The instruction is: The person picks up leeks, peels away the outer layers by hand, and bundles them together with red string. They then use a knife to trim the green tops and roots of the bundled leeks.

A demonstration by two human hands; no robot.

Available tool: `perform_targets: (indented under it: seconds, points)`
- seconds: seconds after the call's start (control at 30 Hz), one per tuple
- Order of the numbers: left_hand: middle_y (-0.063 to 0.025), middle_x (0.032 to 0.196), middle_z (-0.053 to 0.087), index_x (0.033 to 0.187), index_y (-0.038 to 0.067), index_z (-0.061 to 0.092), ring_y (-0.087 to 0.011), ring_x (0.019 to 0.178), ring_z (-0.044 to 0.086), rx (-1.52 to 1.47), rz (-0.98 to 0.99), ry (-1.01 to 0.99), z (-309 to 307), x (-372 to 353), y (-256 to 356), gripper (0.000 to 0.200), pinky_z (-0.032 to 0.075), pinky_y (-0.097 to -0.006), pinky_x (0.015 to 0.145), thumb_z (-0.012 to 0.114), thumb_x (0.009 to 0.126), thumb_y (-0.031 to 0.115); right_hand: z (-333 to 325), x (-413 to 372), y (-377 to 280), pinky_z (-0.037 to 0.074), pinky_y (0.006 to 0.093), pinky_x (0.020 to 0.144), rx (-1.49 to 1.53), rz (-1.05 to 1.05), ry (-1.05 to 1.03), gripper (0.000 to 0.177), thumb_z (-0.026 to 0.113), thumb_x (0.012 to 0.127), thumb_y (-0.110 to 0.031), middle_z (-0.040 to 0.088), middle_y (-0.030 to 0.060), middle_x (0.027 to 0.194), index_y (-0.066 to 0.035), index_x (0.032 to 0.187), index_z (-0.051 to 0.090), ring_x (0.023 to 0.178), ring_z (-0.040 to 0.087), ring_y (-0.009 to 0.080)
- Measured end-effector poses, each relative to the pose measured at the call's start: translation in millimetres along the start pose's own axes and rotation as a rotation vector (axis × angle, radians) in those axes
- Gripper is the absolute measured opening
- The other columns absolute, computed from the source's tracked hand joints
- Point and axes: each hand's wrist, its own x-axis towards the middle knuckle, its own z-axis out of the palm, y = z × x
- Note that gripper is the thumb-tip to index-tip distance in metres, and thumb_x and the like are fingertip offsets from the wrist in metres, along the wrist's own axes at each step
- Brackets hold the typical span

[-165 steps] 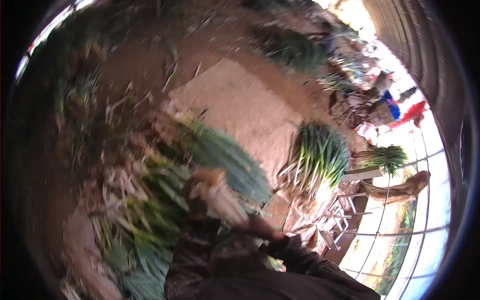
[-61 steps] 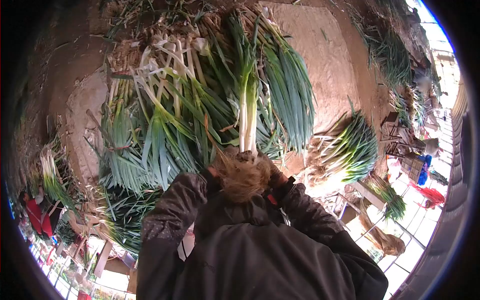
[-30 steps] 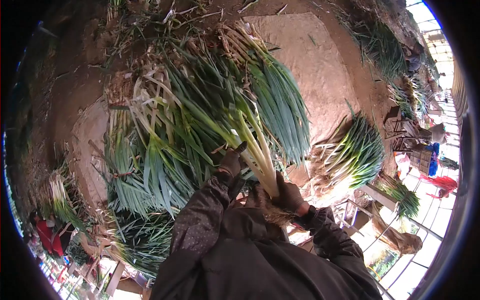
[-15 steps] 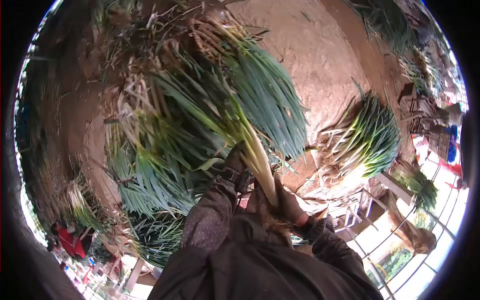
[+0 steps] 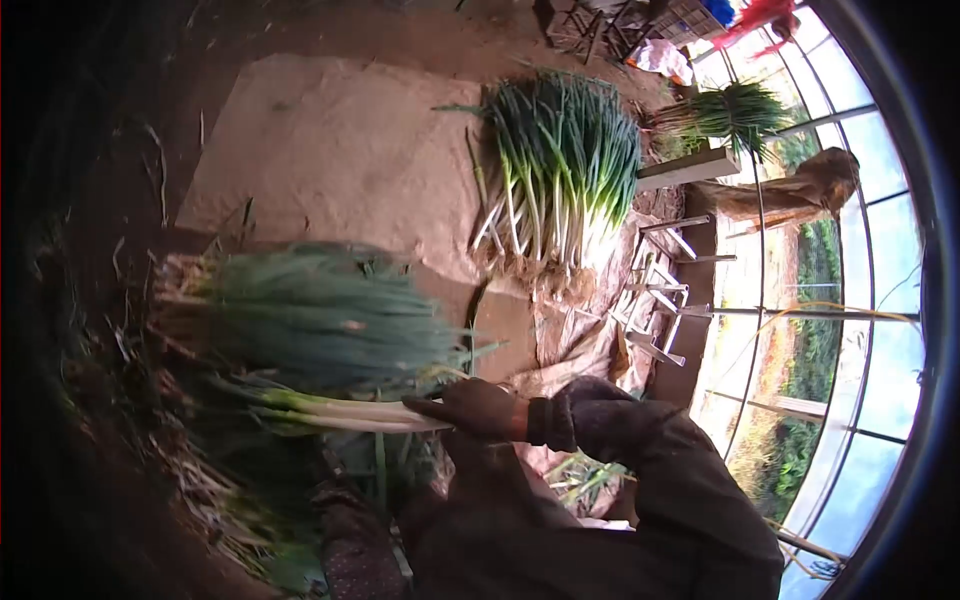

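Observation:
My right hand (image 5: 478,408), dark-gloved, is closed round the root end of a few long green onions (image 5: 350,413). Their white stalks lie sideways, with the green leaves pointing left. My left arm's dotted sleeve (image 5: 355,535) reaches up from the bottom; the hand at its end is lost in shadow among leaves. Just above the held stalks lies a big pile of green onions (image 5: 320,315), blurred, roots to the left. A neat bunch of green onions (image 5: 560,170) rests on the ground farther off, white ends toward me.
A pale sheet (image 5: 330,150) covers the ground ahead. On the right are a metal frame (image 5: 665,290), a wooden beam (image 5: 690,168) with a tied bundle (image 5: 735,112) beside it, and the greenhouse wall (image 5: 845,315). Loose stalks and leaves (image 5: 215,490) lie at lower left.
The view has turned right, bringing the greenhouse wall closer to the centre. The held onions now lie sideways rather than upright, and my left hand has dropped into shadow.

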Motion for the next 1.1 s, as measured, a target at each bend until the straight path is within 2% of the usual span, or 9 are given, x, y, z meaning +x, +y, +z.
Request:
perform_targets:
  seconds: [0.07, 0.3, 0.43, 0.5, 0.57, 0.63, 0.73, 1.0, 1.1]
  points:
    - [-0.0096, 0.133, 0.054, 0.138, 0.008, 0.048, -0.0278, 0.121, 0.053, 0.08, 0.01, -0.098, 46, 15, 21, 0.045, 0.044, -0.0475, 0.103, 0.058, 0.099, 0.029, -48, -13, 17, 0.051, 0.0438, 0.07, -0.001, 0.158, -0.066, 0.068, 0.056, 0.088, -0.013, 0.061, 0.0149, 0.083, -0.019, 0.153, 0.036, 0.075, 0.064, 0.0335]
    - [-0.0105, 0.14, 0.05, 0.141, 0.009, 0.045, -0.0292, 0.128, 0.05, 0.165, -0.013, -0.699, 350, 128, 79, 0.045, 0.042, -0.051, 0.106, 0.055, 0.101, 0.029, -120, -54, 123, 0.053, 0.0451, 0.069, -0.057, 0.402, 0.756, 0.068, 0.064, 0.079, -0.006, 0.064, 0.0144, 0.093, -0.013, 0.144, 0.048, 0.081, 0.064, 0.0324]
    - [-0.0125, 0.144, 0.048, 0.143, 0.008, 0.043, -0.0331, 0.13, 0.049, 0.185, -0.044, -0.757, 442, 175, 19, 0.045, 0.042, -0.0529, 0.107, 0.053, 0.103, 0.027, -107, -64, 243, 0.05, 0.0477, 0.053, -0.193, 0.656, 1.058, 0.071, 0.067, 0.085, -0.014, 0.065, 0.0162, 0.083, -0.017, 0.15, 0.039, 0.061, 0.064, 0.0351]
    - [-0.0134, 0.144, 0.049, 0.144, 0.007, 0.042, -0.0367, 0.129, 0.05, 0.29, -0.035, -0.717, 445, 168, -28, 0.045, 0.043, -0.0524, 0.108, 0.051, 0.103, 0.024, -97, -68, 299, 0.052, 0.0504, 0.064, -0.102, 0.855, 0.991, 0.089, 0.074, 0.077, -0.016, 0.064, 0.0215, 0.096, -0.015, 0.154, 0.029, 0.076, 0.065, 0.0396]
    - [-0.0123, 0.141, 0.05, 0.144, 0.008, 0.042, -0.0357, 0.129, 0.05, 0.805, 0.334, -0.871, 388, 152, -74, 0.043, 0.042, -0.0502, 0.108, 0.047, 0.104, 0.025, -89, -73, 327, 0.051, 0.0533, 0.082, -0.089, 1.119, 0.825, 0.107, 0.083, 0.068, -0.024, 0.058, 0.0255, 0.12, -0.012, 0.156, 0.023, 0.098, 0.063, 0.0437]
    - [-0.0124, 0.139, 0.051, 0.144, 0.007, 0.043, -0.0332, 0.127, 0.051, 0.627, 0.217, -0.889, 276, 138, -134, 0.041, 0.043, -0.0508, 0.108, 0.042, 0.106, 0.023, -51, -71, 349, 0.042, 0.0548, 0.1, -0.019, 1.368, 0.757, 0.122, 0.092, 0.059, -0.041, 0.042, 0.0235, 0.146, -0.01, 0.155, 0.023, 0.121, 0.054, 0.0443]
    - [-0.0123, 0.127, 0.056, 0.134, 0.006, 0.05, -0.0302, 0.12, 0.056, 0.062, -0.47, -0.389, 83, 104, -194, 0.034, 0.045, -0.0523, 0.105, 0.04, 0.107, 0.023, 25, -59, 349, 0.049, 0.0488, 0.096, 0.004, 1.308, 0.742, 0.098, 0.088, 0.066, -0.044, 0.056, 0.0216, 0.132, -0.009, 0.145, 0.041, 0.113, 0.059, 0.0409]
    - [-0.0149, 0.135, 0.055, 0.137, 0.005, 0.052, -0.0315, 0.12, 0.056, 1.495, -0.099, 0.235, -159, -80, -88, 0.044, 0.048, -0.0493, 0.102, 0.047, 0.104, 0.034, 185, 28, 181, 0.052, 0.0468, 0.087, 0.406, 0.775, 0.345, 0.049, 0.075, 0.079, -0.04, 0.07, 0.019, 0.107, -0.008, 0.115, 0.066, 0.103, 0.065, 0.0386]
    - [-0.0159, 0.137, 0.055, 0.138, 0.004, 0.052, -0.032, 0.12, 0.057, 1.512, 0.04, 0.266, -248, -181, -80, 0.048, 0.049, -0.0481, 0.101, 0.05, 0.103, 0.038, 218, 78, 138, 0.052, 0.0437, 0.079, 0.52, 0.43, 0.224, 0.041, 0.068, 0.085, -0.037, 0.07, 0.0167, 0.101, -0.007, 0.112, 0.066, 0.091, 0.065, 0.0334]
